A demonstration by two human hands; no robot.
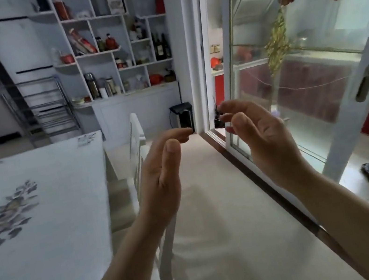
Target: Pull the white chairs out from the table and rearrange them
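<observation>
Standing between table and glass door, white chairs are seen; left hand and right hand are raised, fingers loose, empty.

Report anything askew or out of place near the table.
Nothing stands out. The white chairs stand upright, tucked along the table; the left hand and right hand hover empty.

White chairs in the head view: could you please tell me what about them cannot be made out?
Head view:
- Near white chair: top rail hidden by the left hand and forearm.
- Far white chair: legs hidden by the near one; outline blurred.
- Table: cut off by the left and bottom edges.
</observation>
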